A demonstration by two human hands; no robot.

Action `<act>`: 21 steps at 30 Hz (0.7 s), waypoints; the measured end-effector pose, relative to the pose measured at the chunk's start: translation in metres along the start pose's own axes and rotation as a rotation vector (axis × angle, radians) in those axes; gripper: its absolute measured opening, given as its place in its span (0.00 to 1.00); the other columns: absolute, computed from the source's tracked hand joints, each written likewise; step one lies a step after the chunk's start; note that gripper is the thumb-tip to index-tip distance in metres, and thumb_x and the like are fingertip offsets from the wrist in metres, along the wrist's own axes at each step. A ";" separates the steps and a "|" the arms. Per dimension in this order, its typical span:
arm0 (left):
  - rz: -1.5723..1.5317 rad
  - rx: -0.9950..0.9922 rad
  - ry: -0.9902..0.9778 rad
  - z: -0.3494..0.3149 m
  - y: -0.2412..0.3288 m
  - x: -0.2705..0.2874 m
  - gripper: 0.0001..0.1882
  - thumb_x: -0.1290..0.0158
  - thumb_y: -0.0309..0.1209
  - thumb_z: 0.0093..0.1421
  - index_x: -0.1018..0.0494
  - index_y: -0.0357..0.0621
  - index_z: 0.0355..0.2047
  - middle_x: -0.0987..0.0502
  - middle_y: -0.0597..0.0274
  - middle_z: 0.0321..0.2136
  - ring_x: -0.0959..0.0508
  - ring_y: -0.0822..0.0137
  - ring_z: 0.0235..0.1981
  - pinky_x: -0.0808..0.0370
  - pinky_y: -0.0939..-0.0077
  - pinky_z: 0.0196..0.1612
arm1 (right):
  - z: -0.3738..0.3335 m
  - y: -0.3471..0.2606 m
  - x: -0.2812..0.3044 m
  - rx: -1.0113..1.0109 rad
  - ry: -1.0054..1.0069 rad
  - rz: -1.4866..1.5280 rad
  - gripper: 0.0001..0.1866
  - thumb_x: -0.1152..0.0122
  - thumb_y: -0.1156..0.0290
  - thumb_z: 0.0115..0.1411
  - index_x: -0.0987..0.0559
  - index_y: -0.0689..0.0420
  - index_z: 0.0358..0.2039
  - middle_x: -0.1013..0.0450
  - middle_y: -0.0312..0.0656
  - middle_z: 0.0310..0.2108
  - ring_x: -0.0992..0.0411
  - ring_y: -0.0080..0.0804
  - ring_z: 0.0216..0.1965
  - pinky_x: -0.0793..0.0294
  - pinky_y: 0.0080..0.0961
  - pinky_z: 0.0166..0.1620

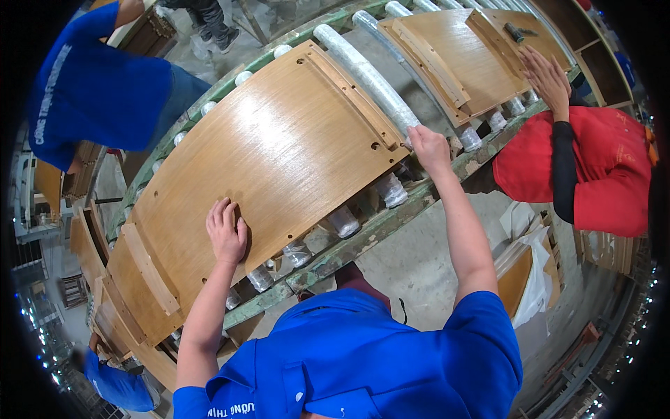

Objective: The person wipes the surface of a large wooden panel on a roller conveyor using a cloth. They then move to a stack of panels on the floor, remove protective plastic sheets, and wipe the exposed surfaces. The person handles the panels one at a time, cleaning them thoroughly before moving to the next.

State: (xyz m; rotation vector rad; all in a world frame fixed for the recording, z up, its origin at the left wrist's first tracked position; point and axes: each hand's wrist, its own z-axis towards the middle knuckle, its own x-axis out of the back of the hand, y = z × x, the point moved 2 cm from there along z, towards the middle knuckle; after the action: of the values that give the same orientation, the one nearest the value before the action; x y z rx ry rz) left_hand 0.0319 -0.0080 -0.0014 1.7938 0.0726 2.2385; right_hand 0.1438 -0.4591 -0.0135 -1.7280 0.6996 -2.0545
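A large brown wooden panel (pixel 230 153) lies flat across the rollers in front of me. Drilled holes dot its edges, and a wooden strip (pixel 352 98) runs along its right end. Another wooden strip (pixel 151 269) crosses it near the left end. My left hand (pixel 227 232) rests on the panel's near edge, palm down, fingers stretched out. At the panel's right near corner is my right hand (pixel 428 149), its fingers curled closed; what they hold, if anything, is hidden.
Plastic-wrapped rollers (pixel 366 77) sit in a green conveyor frame (pixel 335 255). Rightward lies a second panel (pixel 453 59) with a mallet (pixel 516 32) on it, beside a person in red (pixel 607 164). People in blue work at far left (pixel 112 84) and lower left (pixel 118 380).
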 end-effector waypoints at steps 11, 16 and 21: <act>-0.109 0.007 0.070 0.004 0.001 0.005 0.17 0.51 0.32 0.51 0.32 0.41 0.42 0.33 0.52 0.47 0.38 0.52 0.53 0.43 0.57 0.57 | -0.034 -0.006 0.019 -0.216 -0.113 1.357 0.16 0.54 0.61 0.64 0.31 0.55 0.48 0.28 0.37 0.39 0.33 0.26 0.27 0.33 0.21 0.33; -0.339 -0.070 -0.045 -0.081 -0.039 0.045 0.12 0.50 0.31 0.51 0.30 0.42 0.37 0.28 0.56 0.39 0.31 0.54 0.44 0.34 0.62 0.48 | -0.108 -0.177 -0.061 -0.701 -0.197 2.045 0.18 0.60 0.63 0.65 0.36 0.45 0.55 0.34 0.32 0.32 0.41 0.22 0.26 0.38 0.23 0.30; -0.346 -0.375 -0.120 -0.173 -0.088 0.115 0.09 0.48 0.29 0.50 0.28 0.45 0.33 0.25 0.61 0.29 0.26 0.57 0.31 0.29 0.65 0.37 | -0.183 -0.268 -0.136 -0.536 -0.743 2.135 0.18 0.64 0.63 0.67 0.37 0.49 0.55 0.44 0.31 0.22 0.46 0.20 0.22 0.42 0.22 0.27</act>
State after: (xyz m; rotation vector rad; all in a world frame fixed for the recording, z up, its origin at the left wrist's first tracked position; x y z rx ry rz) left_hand -0.1420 0.1265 0.0499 1.5695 -0.0539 1.7659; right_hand -0.0013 -0.1393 0.0114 -0.6568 1.6392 0.2212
